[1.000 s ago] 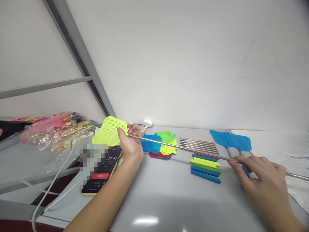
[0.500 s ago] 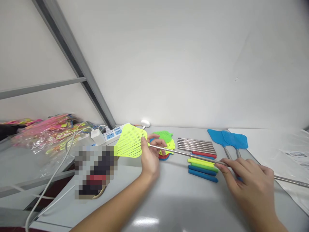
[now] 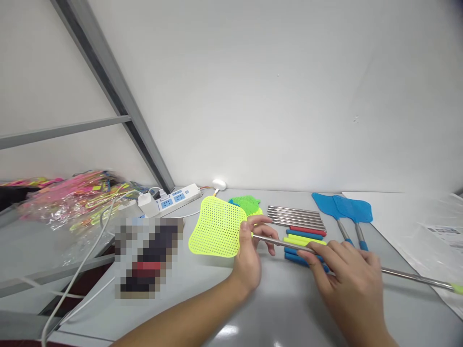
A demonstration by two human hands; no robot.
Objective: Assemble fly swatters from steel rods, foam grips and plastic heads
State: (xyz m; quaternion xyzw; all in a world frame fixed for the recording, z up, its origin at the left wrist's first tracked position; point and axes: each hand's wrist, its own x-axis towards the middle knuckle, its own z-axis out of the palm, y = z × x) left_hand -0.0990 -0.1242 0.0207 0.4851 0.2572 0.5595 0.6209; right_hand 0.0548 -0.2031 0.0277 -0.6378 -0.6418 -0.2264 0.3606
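Observation:
My left hand [image 3: 249,253] is closed on the neck of a yellow-green fly swatter, where its mesh head [image 3: 217,232] meets the metal rod [image 3: 408,276]. My right hand [image 3: 345,277] pinches that rod farther along; the rod runs on to the right and ends in a yellow-green tip. Under my hands lie coloured plastic handles [image 3: 306,236] in red, blue, green and yellow. Behind them sits a row of bare metal rods [image 3: 294,215]. A pile of loose mesh heads [image 3: 248,204] is partly hidden by the swatter.
Two blue swatters [image 3: 343,209] lie at the right beside a plastic bag [image 3: 427,226]. A white power strip [image 3: 170,200] with a cable and a blurred phone [image 3: 146,255] sit at the left. Bagged pink and yellow swatters [image 3: 72,197] lie on the left shelf.
The swatter has slid to the right: its head moved from over the phone toward the table's middle. Both hands came closer together, and the rod's yellow-green end has come into view.

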